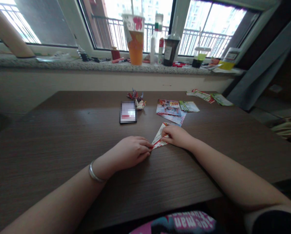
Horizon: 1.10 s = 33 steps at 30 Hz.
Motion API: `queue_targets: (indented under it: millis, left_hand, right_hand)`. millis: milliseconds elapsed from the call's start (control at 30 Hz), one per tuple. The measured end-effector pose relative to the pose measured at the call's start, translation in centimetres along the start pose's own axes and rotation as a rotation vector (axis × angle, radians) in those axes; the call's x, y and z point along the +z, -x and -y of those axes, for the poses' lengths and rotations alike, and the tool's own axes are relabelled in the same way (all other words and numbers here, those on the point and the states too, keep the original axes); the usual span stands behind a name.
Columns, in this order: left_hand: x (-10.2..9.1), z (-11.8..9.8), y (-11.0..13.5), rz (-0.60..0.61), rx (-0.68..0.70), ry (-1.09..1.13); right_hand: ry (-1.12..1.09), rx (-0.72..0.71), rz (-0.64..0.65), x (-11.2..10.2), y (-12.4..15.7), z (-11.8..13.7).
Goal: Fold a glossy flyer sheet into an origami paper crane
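From the head view, both hands rest on the dark wooden counter point(62, 136), meeting over a folded piece of printed paper point(158, 136) that lies flat near the middle of it. The left hand point(131, 152), a silver bracelet point(94, 174) on its wrist, has its grip closed on the paper's near pointed corner, fingertips pinched against it. The right hand point(177, 136) lies across the paper's right side, fingers curled down and pressing it to the counter; whether it pinches or only presses, I cannot tell.

Just beyond the paper lie a few flat printed sheets point(169, 108), partly overlapping one another, with a small stack of cards point(189, 106) beside them on the right. To their left a phone point(128, 112) lies face up, and just behind it sits a small heap of folded paper shapes point(136, 98). More leaflets point(201, 95) lie near the counter's far right edge.

On the stone windowsill point(50, 64) behind stand a tall orange drink cup point(135, 39), a white bottle point(155, 39), a dark drink cup point(170, 48) and a small cup with green liquid point(199, 58).
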<state>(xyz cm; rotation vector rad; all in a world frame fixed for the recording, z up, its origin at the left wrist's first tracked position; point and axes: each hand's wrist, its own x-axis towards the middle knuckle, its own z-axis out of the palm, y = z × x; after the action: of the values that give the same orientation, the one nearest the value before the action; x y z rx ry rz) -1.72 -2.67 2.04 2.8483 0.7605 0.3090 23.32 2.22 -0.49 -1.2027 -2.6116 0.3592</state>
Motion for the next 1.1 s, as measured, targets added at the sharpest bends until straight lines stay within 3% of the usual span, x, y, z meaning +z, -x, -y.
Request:
queue_targets:
  millis: [333, 500, 667, 800, 1100]
  left_hand:
    - [-0.3, -0.1, 0.0, 0.016, 0.009, 0.007]
    - [0.0, 0.1, 0.1, -0.018, 0.003, 0.009]
    - [0.5, 0.6, 0.2, -0.021, 0.009, -0.028]
    - [0.9, 0.7, 0.2, -0.053, 0.013, -0.082]
    - [0.8, 0.6, 0.1, -0.041, 0.009, -0.078]
  right_hand:
    - [0.062, -0.006, -0.02, -0.2, 0.2, 0.4]
    - [0.295, -0.028, -0.106, -0.7, 0.9, 1.6]
    - [0.426, -0.095, -0.104, -0.8, 1.5, 3.4]
    - [0.385, -0.124, -0.09, -0.2, 1.3, 4.1]
    - [0.142, 0.024, -0.092, 0.4, 0.7, 2.4]
